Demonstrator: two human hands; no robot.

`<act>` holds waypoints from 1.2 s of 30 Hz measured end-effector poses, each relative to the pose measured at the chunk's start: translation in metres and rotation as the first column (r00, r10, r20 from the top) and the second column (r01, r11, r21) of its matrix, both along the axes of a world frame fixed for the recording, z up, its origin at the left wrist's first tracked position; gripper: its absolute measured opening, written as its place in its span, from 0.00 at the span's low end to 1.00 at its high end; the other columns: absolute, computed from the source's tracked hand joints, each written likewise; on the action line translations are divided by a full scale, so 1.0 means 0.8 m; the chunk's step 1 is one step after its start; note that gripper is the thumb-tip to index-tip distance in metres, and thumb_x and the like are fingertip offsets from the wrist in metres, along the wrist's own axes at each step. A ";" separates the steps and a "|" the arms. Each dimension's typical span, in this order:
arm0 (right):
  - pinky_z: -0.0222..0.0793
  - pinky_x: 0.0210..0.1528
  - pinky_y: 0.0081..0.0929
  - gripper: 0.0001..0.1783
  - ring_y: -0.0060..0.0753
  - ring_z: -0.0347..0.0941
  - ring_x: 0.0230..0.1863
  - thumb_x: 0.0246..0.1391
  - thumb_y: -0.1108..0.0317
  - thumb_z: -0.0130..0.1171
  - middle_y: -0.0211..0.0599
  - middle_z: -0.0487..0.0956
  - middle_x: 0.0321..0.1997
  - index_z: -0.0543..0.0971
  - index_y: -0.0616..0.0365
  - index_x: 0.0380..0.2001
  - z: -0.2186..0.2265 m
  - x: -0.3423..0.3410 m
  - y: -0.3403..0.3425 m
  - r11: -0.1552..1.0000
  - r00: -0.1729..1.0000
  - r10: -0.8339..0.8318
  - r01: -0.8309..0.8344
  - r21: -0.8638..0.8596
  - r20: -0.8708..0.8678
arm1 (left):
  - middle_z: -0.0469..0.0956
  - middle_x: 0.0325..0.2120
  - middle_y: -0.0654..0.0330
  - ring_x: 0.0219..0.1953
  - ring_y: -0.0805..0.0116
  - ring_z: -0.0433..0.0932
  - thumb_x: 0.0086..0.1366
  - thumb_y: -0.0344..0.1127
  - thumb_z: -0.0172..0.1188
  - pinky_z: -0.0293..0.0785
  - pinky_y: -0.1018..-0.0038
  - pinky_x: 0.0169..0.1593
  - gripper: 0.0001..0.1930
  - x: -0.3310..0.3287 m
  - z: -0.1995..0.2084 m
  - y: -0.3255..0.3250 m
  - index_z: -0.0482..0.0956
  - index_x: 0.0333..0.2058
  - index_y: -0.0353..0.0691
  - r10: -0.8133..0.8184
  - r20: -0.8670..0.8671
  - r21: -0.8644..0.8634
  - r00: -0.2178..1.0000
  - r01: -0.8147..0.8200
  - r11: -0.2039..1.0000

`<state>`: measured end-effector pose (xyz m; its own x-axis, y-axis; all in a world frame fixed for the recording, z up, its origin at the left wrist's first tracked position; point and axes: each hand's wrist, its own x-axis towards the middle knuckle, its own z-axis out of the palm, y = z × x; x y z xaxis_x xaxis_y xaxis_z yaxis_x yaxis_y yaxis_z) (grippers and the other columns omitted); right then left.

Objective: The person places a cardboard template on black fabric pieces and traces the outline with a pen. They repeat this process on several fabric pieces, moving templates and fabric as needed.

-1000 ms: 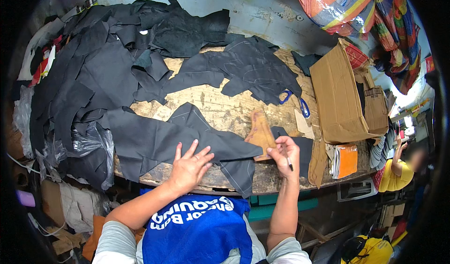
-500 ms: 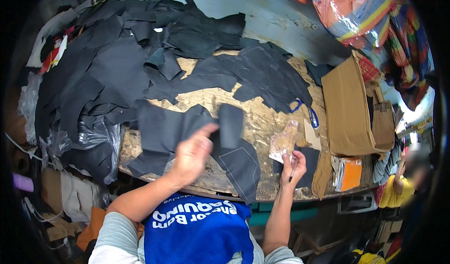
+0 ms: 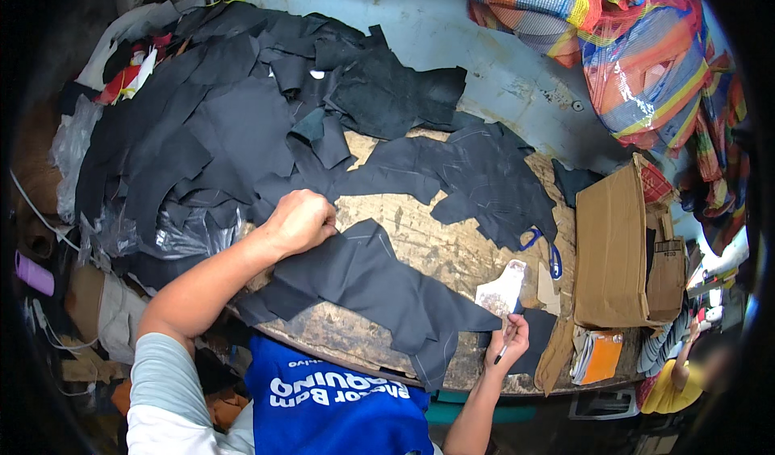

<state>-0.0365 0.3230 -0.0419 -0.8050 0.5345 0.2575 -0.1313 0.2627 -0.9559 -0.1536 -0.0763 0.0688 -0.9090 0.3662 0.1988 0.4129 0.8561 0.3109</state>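
A black leather-like piece (image 3: 363,277) with a jagged outline lies along the near side of the wooden table, its right end reaching towards my right hand. My left hand (image 3: 299,222) is closed at its upper left edge, pinching it; the fingertips are partly hidden. Over the table's near right part, my right hand (image 3: 515,340) is closed round a slim pen (image 3: 501,352). Its fingertips also meet the lower end of a pale, shiny template (image 3: 502,288); whether they grip it I cannot tell. Beneath that hand lies a small dark piece (image 3: 536,340).
Black pieces (image 3: 242,124) are heaped at the left and back, and more marked pieces (image 3: 484,172) lie further right. Blue-handled scissors (image 3: 555,260) sit near a cardboard box (image 3: 609,249). An orange-covered paper stack (image 3: 602,358) is at the right edge. Another person (image 3: 674,386) appears far right.
My left hand has moved back and left to the black piece's edge, and the piece now lies stretched out to the right. My right hand keeps the pen. The view has shifted.
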 end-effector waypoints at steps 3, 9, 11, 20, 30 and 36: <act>0.63 0.36 0.14 0.13 0.18 0.69 0.32 0.47 0.78 0.61 0.30 0.73 0.31 0.70 0.64 0.36 0.006 0.001 -0.007 0.999 1.000 -0.012 0.012 0.046 0.003 | 0.75 0.17 0.57 0.19 0.64 0.75 0.45 0.32 0.69 0.70 0.72 0.26 0.08 -0.030 0.053 0.017 0.81 0.25 0.37 -0.300 -0.062 0.237 0.952 0.306 0.922; 0.58 0.30 0.12 0.13 0.13 0.62 0.28 0.47 0.78 0.63 0.25 0.69 0.27 0.70 0.62 0.34 0.013 0.001 -0.014 0.999 0.999 -0.039 0.039 0.005 0.027 | 0.72 0.17 0.63 0.18 0.76 0.67 0.47 0.30 0.68 0.66 0.77 0.24 0.10 -0.160 0.151 0.037 0.81 0.31 0.41 -0.254 -0.421 0.451 0.871 0.444 0.774; 0.57 0.30 0.12 0.13 0.13 0.61 0.27 0.47 0.78 0.63 0.24 0.67 0.27 0.70 0.62 0.34 0.015 0.002 -0.014 0.999 0.998 -0.041 0.040 0.027 0.038 | 0.72 0.17 0.62 0.19 0.75 0.69 0.48 0.29 0.67 0.67 0.76 0.25 0.11 -0.218 0.172 0.015 0.81 0.33 0.42 -0.142 -0.542 0.340 0.828 0.371 0.864; 0.53 0.29 0.14 0.12 0.16 0.57 0.27 0.46 0.77 0.63 0.24 0.63 0.26 0.71 0.62 0.32 0.012 0.005 -0.011 0.994 0.994 -0.078 0.072 0.085 0.071 | 0.71 0.51 0.55 0.55 0.55 0.69 0.40 0.47 0.73 0.68 0.58 0.54 0.36 -0.272 0.122 -0.211 0.73 0.50 0.48 0.505 -0.444 0.001 0.740 -0.564 0.826; 0.51 0.28 0.11 0.13 0.13 0.56 0.26 0.46 0.74 0.65 0.22 0.64 0.26 0.71 0.61 0.33 0.010 0.004 -0.009 0.991 0.997 -0.059 0.053 0.121 0.052 | 0.79 0.26 0.53 0.32 0.57 0.80 0.45 0.38 0.72 0.72 0.64 0.37 0.21 -0.145 0.059 -0.268 0.77 0.37 0.34 0.691 0.004 -0.003 0.722 -0.691 0.722; 0.62 0.39 0.18 0.10 0.20 0.66 0.34 0.49 0.78 0.60 0.30 0.70 0.32 0.70 0.63 0.34 0.008 0.007 -0.006 0.993 0.997 -0.017 0.008 0.115 0.073 | 0.77 0.43 0.45 0.43 0.59 0.76 0.48 0.36 0.71 0.70 0.73 0.50 0.27 -0.114 0.105 -0.239 0.75 0.44 0.25 0.631 0.299 -0.224 0.716 -0.590 0.775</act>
<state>-0.0307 0.3182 -0.0355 -0.8175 0.5152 0.2576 -0.0574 0.3722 -0.9264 -0.2452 -0.2672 0.1530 -0.9411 -0.2928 -0.1691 -0.3256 0.9196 0.2196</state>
